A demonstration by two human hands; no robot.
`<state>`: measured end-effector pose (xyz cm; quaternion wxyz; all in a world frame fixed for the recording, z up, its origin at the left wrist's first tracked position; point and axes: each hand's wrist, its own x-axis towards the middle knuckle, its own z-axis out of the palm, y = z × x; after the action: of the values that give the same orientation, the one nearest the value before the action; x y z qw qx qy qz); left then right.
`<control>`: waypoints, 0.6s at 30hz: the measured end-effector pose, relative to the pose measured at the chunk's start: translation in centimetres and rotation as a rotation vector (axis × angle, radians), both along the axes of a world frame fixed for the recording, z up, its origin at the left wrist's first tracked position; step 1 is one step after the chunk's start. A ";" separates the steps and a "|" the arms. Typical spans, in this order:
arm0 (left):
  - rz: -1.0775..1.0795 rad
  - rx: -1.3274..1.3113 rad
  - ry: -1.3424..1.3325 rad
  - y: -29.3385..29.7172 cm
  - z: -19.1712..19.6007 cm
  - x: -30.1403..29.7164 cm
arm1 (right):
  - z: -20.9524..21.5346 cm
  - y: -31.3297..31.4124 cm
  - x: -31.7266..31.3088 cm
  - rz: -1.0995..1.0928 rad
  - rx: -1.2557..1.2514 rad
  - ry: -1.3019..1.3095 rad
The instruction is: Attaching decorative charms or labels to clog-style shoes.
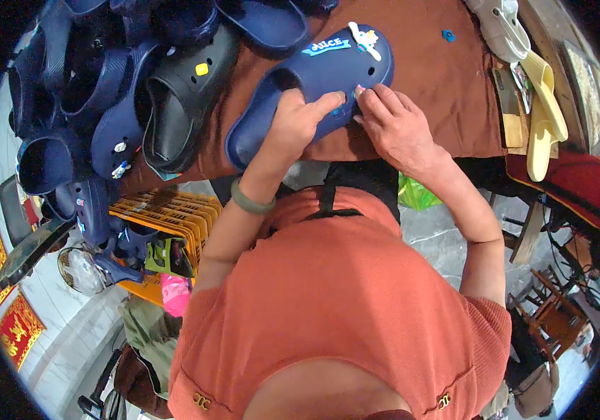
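Observation:
A navy blue clog (261, 115) lies on the brown cloth in front of me, toe to the upper right. My left hand (296, 122) grips it, with the fingers hidden in the foot opening and the thumb pressed on the outside near a small blue charm (335, 111). At the clog's near side, my right hand (396, 129) is closed in a pinch against the upper. A tiny pale pinkish bit shows at its fingertips; I cannot make out what it is. Farther up sit a light blue banner charm (326, 47) and a white figure charm (365, 42).
Several navy clogs (121, 115) are piled at the left, beside a black clog (191, 98) with a yellow charm. A small blue piece (448, 35) lies on the brown cloth (447, 91). Cream sandals (545, 112) rest at the right edge. An orange crate (174, 210) stands below left.

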<state>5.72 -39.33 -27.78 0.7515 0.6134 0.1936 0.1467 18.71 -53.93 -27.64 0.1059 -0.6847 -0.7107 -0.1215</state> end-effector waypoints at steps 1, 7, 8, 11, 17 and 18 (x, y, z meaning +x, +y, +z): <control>0.012 -0.059 0.008 0.0 0.0 0.0 | 0.0 0.1 0.2 0.003 0.053 0.104; 0.060 -0.136 0.018 -0.2 0.0 0.2 | -2.4 -0.2 11.9 -0.479 0.299 0.240; 0.069 -0.155 0.026 -0.3 0.0 0.4 | -3.5 -0.3 14.2 -0.587 0.358 0.183; 0.083 -0.154 0.076 -0.2 -0.1 0.6 | -6.5 -0.3 18.5 -0.879 0.328 0.104; 0.089 -0.152 0.109 0.0 0.0 0.3 | -7.2 -0.8 18.3 -0.691 0.393 0.405; 0.091 -0.155 0.108 0.0 -0.1 0.3 | -6.9 -0.8 17.6 -0.689 0.390 0.404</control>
<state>6.01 -39.37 -27.85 0.7777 0.5509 0.2724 0.1321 36.27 -54.77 -34.52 0.3231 -0.8589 -0.3699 -0.1454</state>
